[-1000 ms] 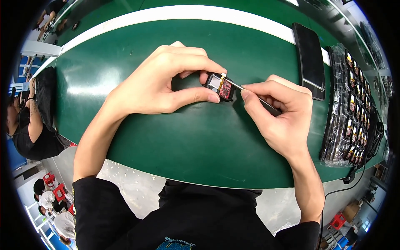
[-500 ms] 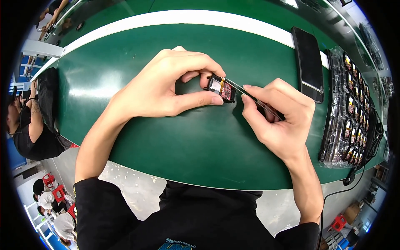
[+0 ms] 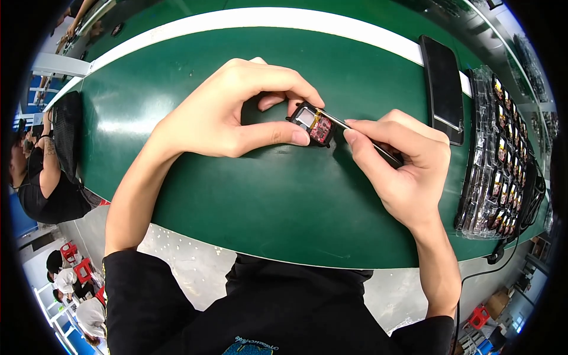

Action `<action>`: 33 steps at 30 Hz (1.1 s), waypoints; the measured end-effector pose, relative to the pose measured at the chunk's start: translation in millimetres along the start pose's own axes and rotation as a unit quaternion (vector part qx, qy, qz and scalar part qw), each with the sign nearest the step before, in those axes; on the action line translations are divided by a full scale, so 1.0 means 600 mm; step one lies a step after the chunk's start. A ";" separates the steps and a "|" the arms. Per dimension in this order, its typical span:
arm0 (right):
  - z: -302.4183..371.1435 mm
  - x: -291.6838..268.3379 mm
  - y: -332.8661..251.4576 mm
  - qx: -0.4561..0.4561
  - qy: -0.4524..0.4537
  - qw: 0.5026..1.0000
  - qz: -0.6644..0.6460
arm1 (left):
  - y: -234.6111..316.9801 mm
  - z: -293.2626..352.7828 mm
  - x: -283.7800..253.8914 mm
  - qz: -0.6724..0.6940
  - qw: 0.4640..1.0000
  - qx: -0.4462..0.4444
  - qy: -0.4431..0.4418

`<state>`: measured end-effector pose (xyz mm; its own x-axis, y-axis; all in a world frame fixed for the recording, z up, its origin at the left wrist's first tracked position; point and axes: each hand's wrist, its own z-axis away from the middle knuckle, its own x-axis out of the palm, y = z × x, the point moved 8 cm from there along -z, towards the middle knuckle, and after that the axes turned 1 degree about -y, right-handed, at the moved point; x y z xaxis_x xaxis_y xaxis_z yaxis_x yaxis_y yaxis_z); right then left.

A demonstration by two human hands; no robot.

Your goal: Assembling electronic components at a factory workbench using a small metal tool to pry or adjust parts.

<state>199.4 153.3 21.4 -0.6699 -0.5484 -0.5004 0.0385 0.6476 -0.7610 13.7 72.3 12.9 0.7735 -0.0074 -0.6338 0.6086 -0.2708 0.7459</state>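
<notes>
While the left hand [image 3: 228, 109] grips the small black case [image 3: 306, 116] between thumb and fingers, the right hand [image 3: 408, 160] pinches the tweezers [image 3: 338, 122], tips at the case's upper edge. Fine work beside the red circuit board [image 3: 321, 128] appears to be in hand; the next move likely calls for a steady case and light tip pressure. The case sits between the hands.

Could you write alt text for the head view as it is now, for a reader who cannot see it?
A left hand holds a small open device showing a red board, while the right hand holds a thin tool at its edge, over a green table. A black slab and clear trays of small parts lie at right.
</notes>
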 end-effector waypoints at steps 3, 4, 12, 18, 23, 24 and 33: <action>0.000 0.001 0.007 0.058 -0.025 0.997 -0.047 | -0.001 0.001 -0.004 0.028 0.999 0.017 -0.011; 0.001 0.002 0.013 0.085 -0.033 0.994 -0.068 | -0.003 0.001 -0.004 0.034 0.999 0.012 -0.019; 0.000 0.003 0.015 0.093 -0.044 0.993 -0.064 | -0.001 0.001 -0.001 0.035 0.999 0.001 -0.041; -0.001 0.005 0.015 0.090 -0.058 0.993 -0.054 | 0.005 0.001 0.000 0.022 0.999 0.015 -0.039; 0.000 0.006 0.014 0.088 -0.066 0.993 -0.050 | 0.006 0.001 0.000 0.016 0.999 0.013 -0.039; 0.000 0.007 0.015 0.084 -0.067 0.993 -0.046 | 0.006 0.000 0.001 0.017 0.999 0.013 -0.039; -0.002 0.007 0.015 0.076 -0.055 0.995 -0.043 | 0.010 0.000 0.004 0.012 0.999 0.017 -0.039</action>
<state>195.8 157.3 12.9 -0.5904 -0.6589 -0.4661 0.1011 0.5126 -0.8527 19.2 70.5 16.1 0.7706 -0.0888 -0.6311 0.5829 -0.3022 0.7542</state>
